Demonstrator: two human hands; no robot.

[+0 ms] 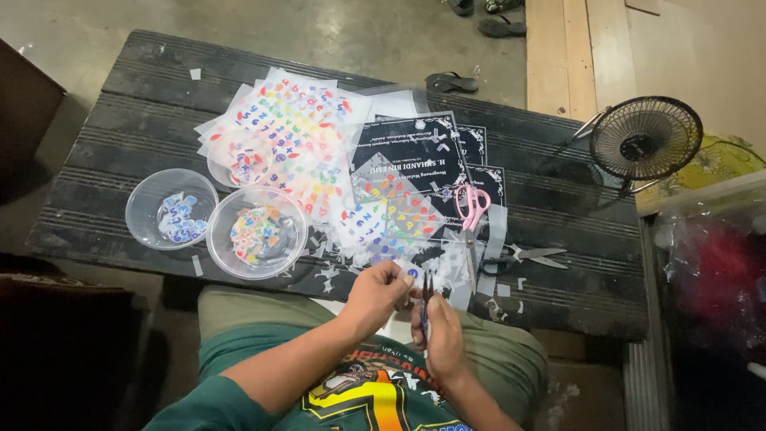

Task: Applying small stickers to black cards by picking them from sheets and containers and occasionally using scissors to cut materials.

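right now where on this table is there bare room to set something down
Bare wood on the black table: the far left corner, and the right end between the scissors and small fan. Crowded: centre, under sticker sheets and bowls.

My work sits on a low black wooden table (120, 172) with ridged planks, set on a bare concrete floor (335, 32). On its left part stand three clear plastic bowls: one (171, 209) with blue and white cut-outs, one (256, 232) with mixed colours, and a smaller one (239, 157) behind them. Sheets of coloured letter and number stickers (299, 128) spread across the middle, partly over dark printed cards (415, 152). Pink scissors (471, 204) lie on those cards, metal scissors (527, 256) rest to the right, and white paper scraps (351, 255) litter the near edge. A small black fan (645, 137) stands at the table's right end.
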